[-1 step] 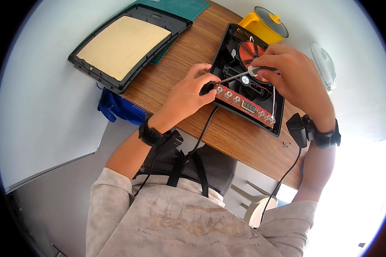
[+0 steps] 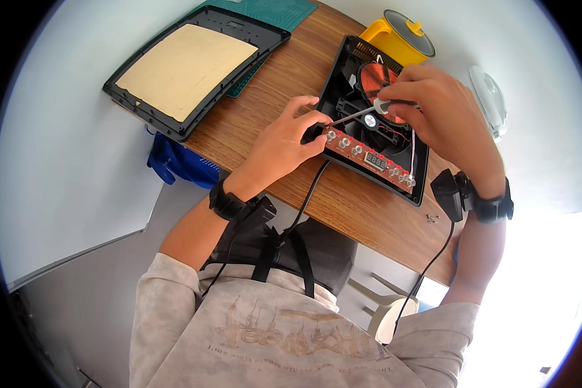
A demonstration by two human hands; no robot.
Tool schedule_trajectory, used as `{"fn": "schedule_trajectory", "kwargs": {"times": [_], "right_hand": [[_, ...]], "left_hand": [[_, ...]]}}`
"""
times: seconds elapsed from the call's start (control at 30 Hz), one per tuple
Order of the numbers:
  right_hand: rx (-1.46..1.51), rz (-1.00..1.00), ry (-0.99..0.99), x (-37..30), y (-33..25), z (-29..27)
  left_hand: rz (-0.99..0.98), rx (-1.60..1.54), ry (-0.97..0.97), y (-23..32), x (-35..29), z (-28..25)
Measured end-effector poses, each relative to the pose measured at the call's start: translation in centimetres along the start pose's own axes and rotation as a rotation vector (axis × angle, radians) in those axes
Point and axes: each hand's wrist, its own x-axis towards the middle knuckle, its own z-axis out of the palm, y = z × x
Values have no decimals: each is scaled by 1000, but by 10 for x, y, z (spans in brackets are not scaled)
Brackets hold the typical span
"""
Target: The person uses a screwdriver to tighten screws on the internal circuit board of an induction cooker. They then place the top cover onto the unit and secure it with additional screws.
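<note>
A black induction cooker base (image 2: 349, 169) lies open, showing a copper coil (image 2: 376, 79), a black fan and a narrow red-brown circuit board (image 2: 361, 152) with buttons and a small display along its near edge. My right hand (image 2: 436, 110) grips a screwdriver (image 2: 383, 107) with a grey-and-white handle. Its shaft slants down to the left end of the board. There my left hand (image 2: 288, 139) holds the corner of the base, thumb and index finger bent round either side of the screwdriver tip. Whether a screw sits under the tip is hidden.
Left on the wooden table (image 2: 239, 139) lies the black cover (image 2: 275, 35) with a tan sheet (image 2: 187, 71), partly over a green mat (image 2: 291, 11). A yellow pot (image 2: 398, 42) stands behind the base; a clear lid (image 2: 488, 100) is at right. Several screws (image 2: 432, 219) lie near the front edge.
</note>
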Motion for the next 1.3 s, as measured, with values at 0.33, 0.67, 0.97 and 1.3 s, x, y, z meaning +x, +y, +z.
{"fn": "schedule_trajectory", "kwargs": {"times": [0.33, 0.67, 0.97, 1.3], "right_hand": [[27, -215, 31, 32, 4, 5], [13, -183, 34, 20, -4, 0], [19, -53, -78, 10, -6, -3], [-28, -197, 69, 14, -30, -7]], "left_hand": [[-16, -17, -5, 0, 1, 1], [41, 26, 25, -5, 1, 3], [-2, -9, 5, 0, 1, -1], [3, 21, 7, 0, 2, -3]]}}
